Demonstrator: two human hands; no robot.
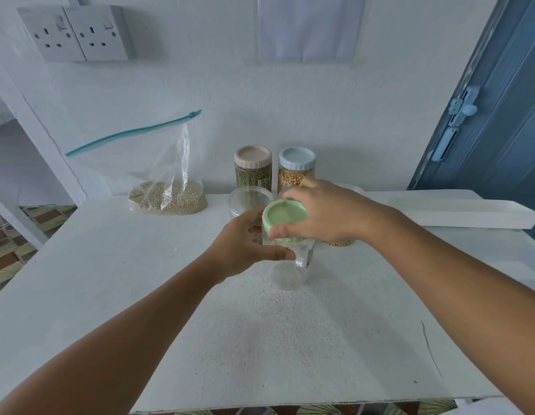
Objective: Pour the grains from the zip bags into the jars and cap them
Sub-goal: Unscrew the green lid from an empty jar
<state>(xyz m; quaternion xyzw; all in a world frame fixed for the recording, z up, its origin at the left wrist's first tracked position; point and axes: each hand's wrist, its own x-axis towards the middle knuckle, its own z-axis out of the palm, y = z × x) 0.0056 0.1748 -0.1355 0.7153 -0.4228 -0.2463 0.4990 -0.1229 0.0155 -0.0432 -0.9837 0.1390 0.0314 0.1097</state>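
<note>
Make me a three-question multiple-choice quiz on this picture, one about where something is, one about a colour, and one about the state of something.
1. Where is the zip bag of grain?
A. far left of the table, by the wall
B. in the right hand
C. on the floor

2. What colour is the lid under the right hand?
A. pink
B. blue
C. green

3. What is inside the jar held by the left hand?
A. it looks empty
B. full of yellow kernels
C. half full of green beans

Answers:
1 A: the zip bag stands at the table's far left edge against the wall.
2 C: the right hand grips a green lid.
3 A: the left hand holds the clear jar, and its see-through wall and bottom show no grain.
</note>
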